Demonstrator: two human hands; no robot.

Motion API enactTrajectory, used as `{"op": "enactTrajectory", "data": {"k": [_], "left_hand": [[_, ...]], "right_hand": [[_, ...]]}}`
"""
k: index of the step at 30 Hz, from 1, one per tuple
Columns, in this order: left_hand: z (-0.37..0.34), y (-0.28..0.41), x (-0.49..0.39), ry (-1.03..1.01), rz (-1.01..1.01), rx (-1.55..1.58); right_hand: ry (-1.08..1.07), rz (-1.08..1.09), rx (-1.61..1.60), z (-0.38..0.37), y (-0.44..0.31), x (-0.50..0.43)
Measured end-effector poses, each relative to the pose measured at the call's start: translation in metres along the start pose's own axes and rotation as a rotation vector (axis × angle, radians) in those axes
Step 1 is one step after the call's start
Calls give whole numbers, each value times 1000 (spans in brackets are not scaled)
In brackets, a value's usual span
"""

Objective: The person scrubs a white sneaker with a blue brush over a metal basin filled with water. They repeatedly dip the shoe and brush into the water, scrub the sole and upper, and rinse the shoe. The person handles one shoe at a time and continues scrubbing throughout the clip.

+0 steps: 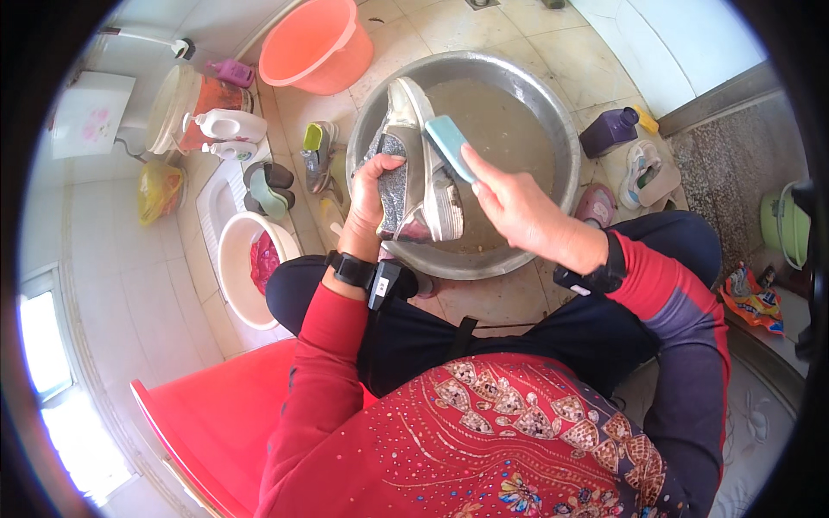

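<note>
A grey sneaker (408, 175) with a pale rubber sole is gripped at its upper by my left hand (372, 194). It is held on its side over the left part of a large round metal basin (565, 194), which contains murky brown water (502, 129). My right hand (518, 201) holds a scrubbing brush with a light blue back (449, 144). The brush's dark bristles face the edge of the shoe's sole and appear to touch it. Both wrists wear black straps with small devices.
An orange plastic basin (311, 48) stands beyond the metal one at the left. Other shoes (317, 155) lie left of the metal basin, near a squat toilet (223, 194) and a white tub (230, 278). At the right are a purple bottle (605, 135) and white sneakers (641, 171).
</note>
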State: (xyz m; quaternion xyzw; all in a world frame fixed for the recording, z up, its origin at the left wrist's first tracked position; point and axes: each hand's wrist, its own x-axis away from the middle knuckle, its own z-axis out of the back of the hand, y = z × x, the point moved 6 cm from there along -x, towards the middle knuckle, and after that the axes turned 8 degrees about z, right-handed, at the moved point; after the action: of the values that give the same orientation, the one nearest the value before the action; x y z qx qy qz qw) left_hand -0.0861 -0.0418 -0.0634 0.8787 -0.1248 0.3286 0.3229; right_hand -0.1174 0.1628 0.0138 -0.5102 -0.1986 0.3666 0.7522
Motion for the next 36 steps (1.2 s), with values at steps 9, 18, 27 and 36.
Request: {"op": "enactTrajectory", "data": {"k": [9,18,27,36], "left_hand": [[5,7,-5,158,-99,-104],[9,8,-13,157,-117,-82],[-1,10,1,201,-238,-28],[3,24,13,214,-329,-11]], "right_hand": [[-121,-100,-24,-1,3,6],[-10,-47,43,6,-3,3],[-155,-84,-4,-10,5,5],[-239,-195,-28,-12,9,3]]}}
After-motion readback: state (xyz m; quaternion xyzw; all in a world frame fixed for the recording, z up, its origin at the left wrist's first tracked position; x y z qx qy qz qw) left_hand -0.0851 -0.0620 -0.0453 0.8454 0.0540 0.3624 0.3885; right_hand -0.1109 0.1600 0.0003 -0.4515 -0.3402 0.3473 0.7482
